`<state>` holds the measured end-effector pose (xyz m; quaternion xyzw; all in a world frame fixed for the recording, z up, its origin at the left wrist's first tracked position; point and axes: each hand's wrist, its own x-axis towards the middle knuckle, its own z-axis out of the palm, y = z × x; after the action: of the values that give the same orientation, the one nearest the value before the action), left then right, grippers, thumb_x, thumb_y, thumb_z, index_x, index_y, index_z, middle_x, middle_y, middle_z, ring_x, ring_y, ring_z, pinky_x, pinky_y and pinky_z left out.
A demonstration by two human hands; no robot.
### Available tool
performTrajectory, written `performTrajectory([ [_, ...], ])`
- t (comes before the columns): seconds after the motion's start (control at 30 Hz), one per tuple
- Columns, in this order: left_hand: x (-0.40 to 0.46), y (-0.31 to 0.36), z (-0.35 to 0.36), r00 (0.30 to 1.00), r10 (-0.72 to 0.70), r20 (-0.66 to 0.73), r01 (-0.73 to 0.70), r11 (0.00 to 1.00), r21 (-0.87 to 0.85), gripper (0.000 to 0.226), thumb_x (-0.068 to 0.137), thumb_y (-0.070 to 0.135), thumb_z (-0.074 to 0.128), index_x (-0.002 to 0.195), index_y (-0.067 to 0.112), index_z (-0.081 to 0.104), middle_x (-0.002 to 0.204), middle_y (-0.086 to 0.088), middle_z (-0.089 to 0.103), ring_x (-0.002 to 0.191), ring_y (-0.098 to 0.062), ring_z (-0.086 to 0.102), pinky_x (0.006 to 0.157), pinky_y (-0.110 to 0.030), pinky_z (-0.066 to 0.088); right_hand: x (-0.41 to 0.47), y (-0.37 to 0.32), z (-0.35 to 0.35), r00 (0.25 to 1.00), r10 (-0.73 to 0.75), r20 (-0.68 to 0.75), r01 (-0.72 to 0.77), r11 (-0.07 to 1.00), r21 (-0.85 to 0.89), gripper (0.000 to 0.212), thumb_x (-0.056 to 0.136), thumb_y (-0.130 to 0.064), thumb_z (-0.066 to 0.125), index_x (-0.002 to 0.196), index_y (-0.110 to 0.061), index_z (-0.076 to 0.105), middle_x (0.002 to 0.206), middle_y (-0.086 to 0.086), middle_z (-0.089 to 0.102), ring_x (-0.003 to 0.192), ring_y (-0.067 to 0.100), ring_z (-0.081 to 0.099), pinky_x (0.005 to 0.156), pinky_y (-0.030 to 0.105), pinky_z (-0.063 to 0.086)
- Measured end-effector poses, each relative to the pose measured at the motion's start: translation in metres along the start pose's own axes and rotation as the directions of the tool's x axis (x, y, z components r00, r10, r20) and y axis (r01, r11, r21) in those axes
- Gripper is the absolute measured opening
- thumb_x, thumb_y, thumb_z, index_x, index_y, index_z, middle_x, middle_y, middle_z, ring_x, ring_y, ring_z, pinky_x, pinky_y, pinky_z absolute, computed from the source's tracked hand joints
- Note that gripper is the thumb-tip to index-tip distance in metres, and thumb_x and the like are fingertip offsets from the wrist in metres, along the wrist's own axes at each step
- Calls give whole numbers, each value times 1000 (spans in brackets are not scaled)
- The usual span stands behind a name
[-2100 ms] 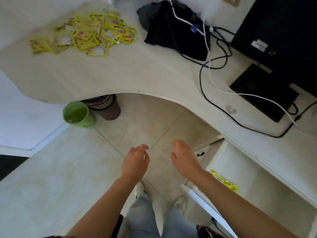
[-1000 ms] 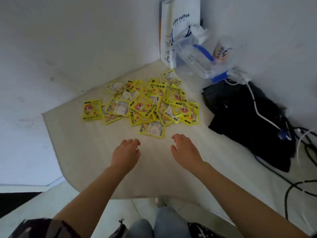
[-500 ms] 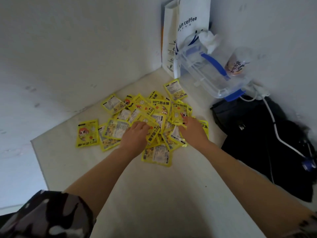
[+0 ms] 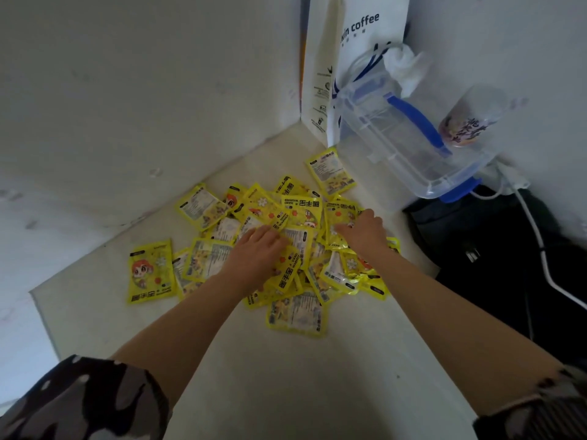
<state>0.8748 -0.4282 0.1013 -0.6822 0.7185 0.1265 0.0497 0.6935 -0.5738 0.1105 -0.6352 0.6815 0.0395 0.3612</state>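
**Desk**: pale top, set into a corner with walls on two sides.

**Stray sachet**: yellow, face up, at the far left of the lot, just beside its neighbours.

**Sachet pile**: yellow hand-warmer packets, loose and overlapping, mid-desk toward the corner.

**Left hand**: palm down on the pile's left-centre. The fingers stretch fairly flat across several packets, and nothing is visibly pinched.

**Right hand**: palm down on the pile's right side. The fingers reach leftward, likewise flat, with nothing visibly held.

**Paper bag**, **clear box** with blue clasps, **cup**: back right, with the box just beside the pile's far packets.

**Black bag**, **white cable**: right of the pile and near it.

**Handling note:** the step appears to be gathering.
- The slick, overlapping packets will likely slide.
- Draw both hands inward together from the outer edges.
- Press lightly so the layers bunch rather than scatter.
- Fetch the stray sachet from the left.
- Keep the right hand's sweep short of the black bag and white cable.
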Motion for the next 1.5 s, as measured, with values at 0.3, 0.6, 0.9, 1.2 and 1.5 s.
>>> performTrajectory([
  [0.3,-9,-12,-3,994,-57,-88,56,998,-22,63,57,27,87,114,15,62,101,-7,59,89,-29,62,84,-42,50,1,-9,3,996,-81,-28,84,988,127,43,80,-28,74,109,-4,54,107,12,59,96,29,58,77,39,48],
  [0.6,-32,-25,-11,941,-338,-17,316,894,-318,23,83,25,69,101,20,55,96,-2,59,83,-21,55,63,-30,40,-29,-4,0,984,-175,-25,176,961,212,33,90,-23,62,111,-3,47,94,4,50,84,21,48,70,31,38],
  [0.9,-60,-69,-16,878,-465,114,475,815,-332,46,88,30,65,129,15,51,118,-14,61,110,-32,55,83,-38,46,-46,23,3,997,-74,-32,79,959,274,36,83,-24,69,110,-6,52,105,9,60,95,28,58,79,39,48],
  [1.2,-56,-80,-12,953,-269,141,271,963,8,48,91,30,58,135,15,45,142,-2,41,128,-22,37,93,-37,47,-48,38,-4,994,93,-49,-88,992,96,47,79,-32,65,117,-8,53,130,20,43,123,38,39,99,43,37],
  [1.5,-49,-84,-4,962,-257,91,260,965,-21,45,87,26,64,128,13,53,134,-4,49,121,-24,48,100,-35,38,-42,32,4,984,146,-104,-145,989,15,46,82,-32,62,121,-12,48,134,17,36,121,40,39,100,50,36],
])
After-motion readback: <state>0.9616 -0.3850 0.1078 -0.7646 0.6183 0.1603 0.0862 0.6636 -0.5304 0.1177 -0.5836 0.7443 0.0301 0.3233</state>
